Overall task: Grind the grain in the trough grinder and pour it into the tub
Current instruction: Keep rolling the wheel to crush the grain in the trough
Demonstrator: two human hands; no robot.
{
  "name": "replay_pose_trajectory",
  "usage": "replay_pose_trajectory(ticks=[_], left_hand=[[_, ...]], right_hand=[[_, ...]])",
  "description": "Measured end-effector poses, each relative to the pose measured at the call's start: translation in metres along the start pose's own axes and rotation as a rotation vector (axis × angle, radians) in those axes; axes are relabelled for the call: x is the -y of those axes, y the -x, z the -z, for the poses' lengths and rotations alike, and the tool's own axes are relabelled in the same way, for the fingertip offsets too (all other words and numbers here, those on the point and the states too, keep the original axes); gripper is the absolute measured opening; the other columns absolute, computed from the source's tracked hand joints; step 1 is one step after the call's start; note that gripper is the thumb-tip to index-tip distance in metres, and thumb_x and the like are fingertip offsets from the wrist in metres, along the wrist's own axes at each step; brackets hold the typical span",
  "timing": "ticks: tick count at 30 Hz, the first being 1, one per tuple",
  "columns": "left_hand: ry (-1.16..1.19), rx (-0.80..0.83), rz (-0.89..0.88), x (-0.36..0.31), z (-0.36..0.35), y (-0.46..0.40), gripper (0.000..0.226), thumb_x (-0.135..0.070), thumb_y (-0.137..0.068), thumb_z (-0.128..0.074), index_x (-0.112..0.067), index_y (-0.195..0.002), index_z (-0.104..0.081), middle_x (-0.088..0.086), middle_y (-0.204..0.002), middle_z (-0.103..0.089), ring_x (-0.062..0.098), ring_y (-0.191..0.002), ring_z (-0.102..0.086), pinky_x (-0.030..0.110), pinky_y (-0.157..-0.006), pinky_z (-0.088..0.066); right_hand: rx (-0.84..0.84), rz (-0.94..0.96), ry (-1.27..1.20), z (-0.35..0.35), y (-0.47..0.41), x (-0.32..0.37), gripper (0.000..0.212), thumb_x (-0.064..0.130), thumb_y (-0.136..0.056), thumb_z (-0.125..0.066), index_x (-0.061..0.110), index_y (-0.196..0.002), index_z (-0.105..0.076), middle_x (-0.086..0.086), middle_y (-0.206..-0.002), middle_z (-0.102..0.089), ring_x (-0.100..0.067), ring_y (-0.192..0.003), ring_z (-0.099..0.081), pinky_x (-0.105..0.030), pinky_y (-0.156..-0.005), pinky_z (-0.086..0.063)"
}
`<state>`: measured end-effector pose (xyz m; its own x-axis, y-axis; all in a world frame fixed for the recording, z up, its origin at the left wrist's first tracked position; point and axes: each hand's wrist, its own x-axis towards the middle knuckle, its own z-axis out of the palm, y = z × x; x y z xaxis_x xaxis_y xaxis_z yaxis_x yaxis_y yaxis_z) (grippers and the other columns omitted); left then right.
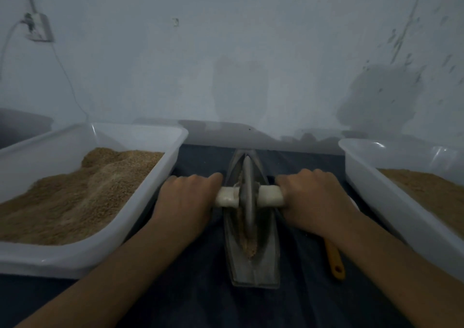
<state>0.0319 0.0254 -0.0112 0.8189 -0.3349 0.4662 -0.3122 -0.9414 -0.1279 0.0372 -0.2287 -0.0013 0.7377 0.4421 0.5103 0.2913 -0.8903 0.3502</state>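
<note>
A person's two bare forearms reach forward over a desk (190,300) covered in dark blue cloth. In the middle lies a grey boat-shaped trough grinder (263,260), its long axis pointing away from the person towards a pale wall (226,51). A grey grinding wheel (247,189) stands upright in the trough's groove, with a pale axle handle (270,195) running through its centre to both sides. The left hand (187,197) curls its fingers over the left end of the handle, and the right hand (312,197) grips the right end the same way. Tan grain (248,248) lies in the groove, mostly at the near end by the wheel.

Just left of the grinder sits a white plastic tub (50,257) heaped with tan grain. A second white tub (364,177) sits to the right, also holding tan material. A yellow utensil handle (335,262) shows beneath the right forearm, between the grinder and the right tub. An electrical socket (39,27) with a cord hangs on the wall at upper left.
</note>
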Motion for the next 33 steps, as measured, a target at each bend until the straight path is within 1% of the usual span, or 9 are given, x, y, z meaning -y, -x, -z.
replay_pose_trajectory(ticks=[3, 6, 9, 16, 20, 23, 25, 28, 33], left_hand=[[0.006, 0.004, -0.027, 0.003, 0.002, 0.008, 0.028, -0.034, -0.084, -0.07, -0.032, -0.093, -0.044, -0.004, -0.085, -0.065, 0.021, -0.076, -0.066, 0.032, -0.06, -0.04], [0.02, 0.045, 0.06, 0.0, -0.005, -0.017, 0.021, -0.031, -0.087, -0.066, -0.029, -0.094, -0.047, -0.003, -0.091, -0.065, 0.024, -0.083, -0.067, 0.033, -0.067, -0.045], [-0.067, 0.009, 0.133, -0.001, -0.017, -0.058, 0.019, -0.027, -0.091, -0.064, -0.026, -0.091, -0.045, -0.001, -0.091, -0.065, 0.026, -0.086, -0.066, 0.034, -0.071, -0.038], [-0.054, -0.078, 0.143, -0.008, -0.02, -0.051, 0.024, -0.032, -0.092, -0.064, -0.028, -0.09, -0.041, -0.004, -0.088, -0.066, 0.023, -0.083, -0.066, 0.035, -0.073, -0.036], [0.032, -0.036, 0.003, -0.001, -0.004, 0.002, 0.034, -0.038, -0.083, -0.073, -0.033, -0.099, -0.043, -0.006, -0.089, -0.067, 0.019, -0.081, -0.067, 0.037, -0.076, -0.048], [0.008, -0.028, -0.043, 0.001, 0.001, 0.012, 0.04, -0.037, -0.08, -0.074, -0.033, -0.093, -0.036, -0.005, -0.086, -0.067, 0.021, -0.077, -0.067, 0.036, -0.068, -0.042], [-0.021, -0.011, -0.002, -0.003, -0.002, 0.001, 0.04, -0.034, -0.083, -0.072, -0.032, -0.094, -0.034, -0.005, -0.091, -0.066, 0.021, -0.082, -0.067, 0.035, -0.069, -0.04], [-0.073, -0.029, 0.089, -0.006, -0.01, -0.035, 0.029, -0.032, -0.089, -0.068, -0.028, -0.099, -0.04, -0.003, -0.096, -0.066, 0.023, -0.088, -0.067, 0.035, -0.073, -0.04], [-0.125, -0.036, 0.155, -0.01, -0.014, -0.069, 0.027, -0.029, -0.093, -0.066, -0.025, -0.093, -0.039, -0.002, -0.095, -0.064, 0.024, -0.089, -0.066, 0.037, -0.077, -0.037]], right_hand=[[0.015, 0.054, 0.007, 0.013, 0.006, -0.002, 0.049, 0.044, -0.054, -0.078, 0.035, -0.068, -0.032, 0.015, -0.058, -0.013, -0.002, -0.05, -0.009, -0.02, -0.051, -0.005], [0.229, -0.087, -0.02, 0.002, -0.018, -0.003, 0.035, 0.043, -0.072, -0.069, 0.033, -0.069, -0.036, 0.011, -0.067, -0.034, -0.009, -0.055, -0.029, -0.027, -0.053, -0.022], [0.332, -0.221, -0.082, -0.011, -0.054, -0.008, 0.02, 0.041, -0.076, -0.07, 0.03, -0.086, -0.058, 0.004, -0.079, -0.05, -0.02, -0.07, -0.046, -0.032, -0.064, -0.037], [0.219, -0.21, -0.072, -0.019, -0.052, -0.008, 0.018, 0.039, -0.079, -0.068, 0.028, -0.089, -0.056, 0.0, -0.091, -0.066, -0.026, -0.079, -0.06, -0.032, -0.063, -0.037], [-0.114, 0.005, -0.022, -0.001, 0.001, 0.0, 0.037, 0.034, -0.056, -0.084, 0.026, -0.07, -0.05, 0.004, -0.054, -0.052, -0.02, -0.043, -0.035, -0.022, -0.048, -0.02], [-0.095, 0.051, -0.027, 0.006, 0.016, -0.003, 0.044, 0.04, -0.049, -0.081, 0.032, -0.067, -0.041, 0.013, -0.05, -0.026, -0.012, -0.043, -0.018, -0.018, -0.052, -0.004], [0.016, 0.004, -0.013, 0.0, 0.004, -0.003, 0.046, 0.043, -0.06, -0.079, 0.035, -0.072, -0.036, 0.015, -0.058, -0.021, -0.009, -0.048, -0.02, -0.021, -0.049, -0.013], [0.225, -0.185, -0.095, -0.014, -0.033, -0.005, 0.024, 0.042, -0.078, -0.07, 0.03, -0.085, -0.05, 0.006, -0.08, -0.053, -0.019, -0.069, -0.045, -0.032, -0.062, -0.036], [0.287, -0.319, -0.197, -0.023, -0.06, -0.008, 0.028, 0.04, -0.079, -0.071, 0.028, -0.095, -0.051, -0.003, -0.099, -0.062, -0.027, -0.091, -0.061, -0.034, -0.068, -0.04]])
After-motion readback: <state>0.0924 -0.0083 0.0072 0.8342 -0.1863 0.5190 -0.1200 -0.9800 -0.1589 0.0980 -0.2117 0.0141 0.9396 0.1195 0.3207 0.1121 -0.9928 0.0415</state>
